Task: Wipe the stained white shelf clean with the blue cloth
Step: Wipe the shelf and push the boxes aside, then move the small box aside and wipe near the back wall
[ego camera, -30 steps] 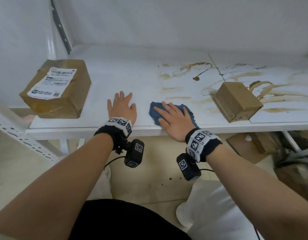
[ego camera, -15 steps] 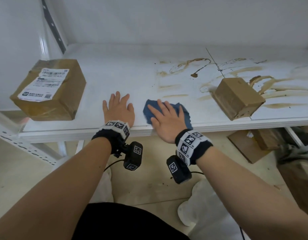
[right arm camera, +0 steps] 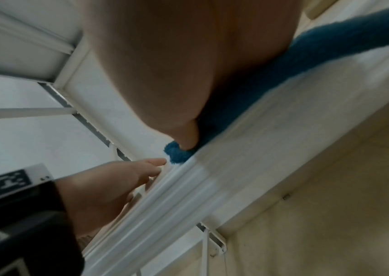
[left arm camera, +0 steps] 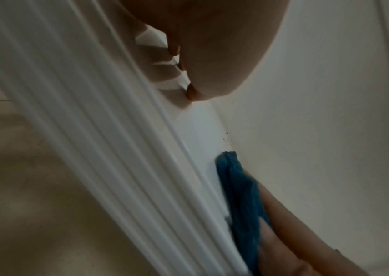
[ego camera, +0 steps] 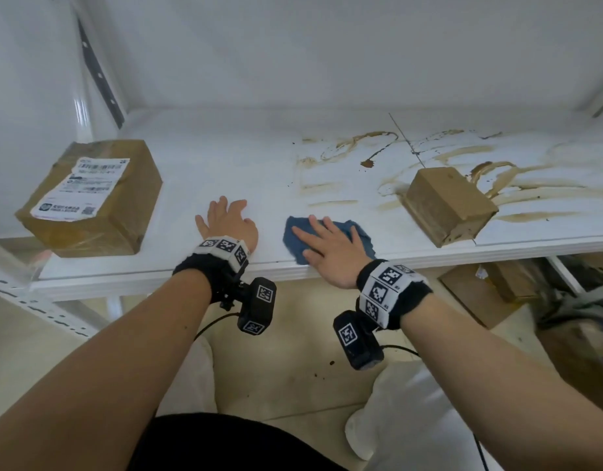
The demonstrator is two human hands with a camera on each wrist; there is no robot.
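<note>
head view shows your right hand (ego camera: 330, 253) as a flat grip, fingers straight, pressing the blue cloth (ego camera: 359, 232) onto the white shelf (ego camera: 225, 164) at its front edge; your left hand (ego camera: 230, 222) lies flat beside it. you're mid-wipe, i'd say. next push calls for travel back-right to the brown stains (ego camera: 517, 188). bunched cloth runs along the edge.

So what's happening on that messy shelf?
A person is cleaning the white shelf. Their right hand presses a blue cloth flat near the front edge, and the left hand rests flat beside it. Brown stains are not yet wiped, spreading around a small cardboard box.
</note>
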